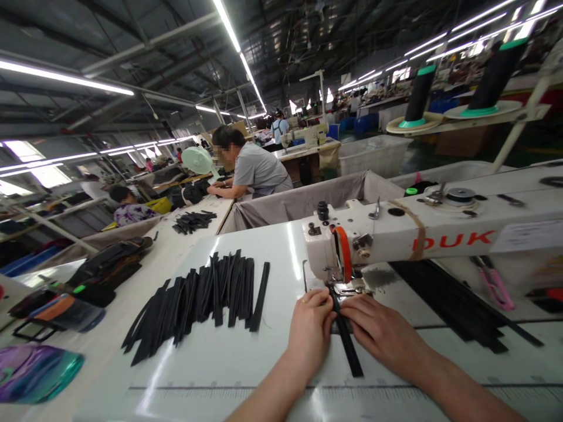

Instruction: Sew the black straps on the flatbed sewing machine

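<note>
A narrow black fabric strip [349,349] runs from under the needle area of a white sewing machine [373,234] toward me. My left hand [310,322] is closed on the strip's left edge, just in front of the presser foot [347,289]. From the other side, my right hand [385,334] has its fingers together, with the fingertips pressing the strip's right edge. Left of the machine lies a row of similar black strips [197,293]. More long black strips [453,305] lie under the machine arm on the right.
Pink-handled scissors [497,284] lie behind the right-hand strips. Thread cones [420,97] stand above the machine. A purple-teal pouch [39,373] and a plastic container [70,310] sit at left. Across the table, a person [259,167] works near a green fan [199,161]. A cloth-lined bin [303,199] stands behind.
</note>
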`<control>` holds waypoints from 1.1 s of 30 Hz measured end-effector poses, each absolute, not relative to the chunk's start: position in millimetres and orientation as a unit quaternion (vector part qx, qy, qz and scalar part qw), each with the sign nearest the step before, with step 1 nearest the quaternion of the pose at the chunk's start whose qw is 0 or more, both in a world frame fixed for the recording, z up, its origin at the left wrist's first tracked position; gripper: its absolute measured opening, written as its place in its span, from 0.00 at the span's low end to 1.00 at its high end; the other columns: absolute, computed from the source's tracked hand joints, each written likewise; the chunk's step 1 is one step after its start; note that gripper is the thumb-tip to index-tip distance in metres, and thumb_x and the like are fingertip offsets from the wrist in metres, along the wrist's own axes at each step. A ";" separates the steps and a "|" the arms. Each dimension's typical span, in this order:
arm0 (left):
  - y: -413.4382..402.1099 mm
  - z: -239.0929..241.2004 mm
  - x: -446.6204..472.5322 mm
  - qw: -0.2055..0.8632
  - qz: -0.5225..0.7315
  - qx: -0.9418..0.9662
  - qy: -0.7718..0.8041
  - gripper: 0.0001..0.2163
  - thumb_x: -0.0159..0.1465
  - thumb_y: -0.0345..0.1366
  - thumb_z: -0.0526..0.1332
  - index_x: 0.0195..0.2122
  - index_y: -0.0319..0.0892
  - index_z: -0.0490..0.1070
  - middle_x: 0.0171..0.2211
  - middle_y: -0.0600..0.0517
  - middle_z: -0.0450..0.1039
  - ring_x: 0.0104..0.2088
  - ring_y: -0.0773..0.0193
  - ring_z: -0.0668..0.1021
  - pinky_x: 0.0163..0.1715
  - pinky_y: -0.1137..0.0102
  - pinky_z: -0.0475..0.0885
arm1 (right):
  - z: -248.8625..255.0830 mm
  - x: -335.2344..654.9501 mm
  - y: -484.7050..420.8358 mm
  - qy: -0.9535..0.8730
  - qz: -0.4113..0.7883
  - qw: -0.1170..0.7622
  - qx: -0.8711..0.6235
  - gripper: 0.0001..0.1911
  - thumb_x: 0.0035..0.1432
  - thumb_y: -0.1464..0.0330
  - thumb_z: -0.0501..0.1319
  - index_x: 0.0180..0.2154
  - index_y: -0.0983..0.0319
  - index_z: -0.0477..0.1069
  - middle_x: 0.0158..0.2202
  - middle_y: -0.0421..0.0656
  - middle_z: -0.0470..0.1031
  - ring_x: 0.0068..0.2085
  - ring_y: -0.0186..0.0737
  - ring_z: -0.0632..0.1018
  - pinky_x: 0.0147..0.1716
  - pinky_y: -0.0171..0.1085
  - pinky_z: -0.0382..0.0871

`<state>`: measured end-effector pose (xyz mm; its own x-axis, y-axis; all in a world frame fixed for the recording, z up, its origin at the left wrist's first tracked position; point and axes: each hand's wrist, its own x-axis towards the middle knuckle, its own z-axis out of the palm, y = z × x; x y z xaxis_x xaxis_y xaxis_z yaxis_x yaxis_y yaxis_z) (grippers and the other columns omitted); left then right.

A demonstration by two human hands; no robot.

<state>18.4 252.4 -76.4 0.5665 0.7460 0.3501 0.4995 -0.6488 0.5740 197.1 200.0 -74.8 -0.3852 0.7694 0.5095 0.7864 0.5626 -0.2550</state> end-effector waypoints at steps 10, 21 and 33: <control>257.9 -79.9 22.2 0.200 0.305 0.852 0.375 0.10 0.64 0.23 0.58 0.40 0.41 0.76 0.49 0.47 0.76 0.51 0.53 0.74 0.52 0.57 0.72 | -69.1 197.2 190.9 -0.840 0.052 0.314 -0.438 0.10 0.60 0.76 0.54 0.36 0.61 0.72 0.34 0.43 0.75 0.38 0.40 0.75 0.39 0.40 0.71; 256.4 -78.1 23.5 0.201 0.296 0.853 0.379 0.09 0.63 0.22 0.59 0.39 0.41 0.74 0.48 0.48 0.76 0.51 0.54 0.73 0.54 0.57 0.71 | -76.5 199.0 200.9 -0.831 -0.001 0.334 -0.444 0.12 0.61 0.76 0.55 0.42 0.61 0.75 0.42 0.46 0.78 0.44 0.44 0.76 0.46 0.44 0.72; 256.1 -77.1 25.1 0.166 0.297 0.865 0.369 0.09 0.64 0.23 0.56 0.40 0.40 0.74 0.47 0.47 0.76 0.50 0.53 0.73 0.52 0.57 0.72 | -82.6 198.6 207.4 -0.824 -0.012 0.254 -0.506 0.16 0.61 0.76 0.56 0.50 0.61 0.71 0.44 0.47 0.72 0.44 0.47 0.73 0.44 0.48 0.72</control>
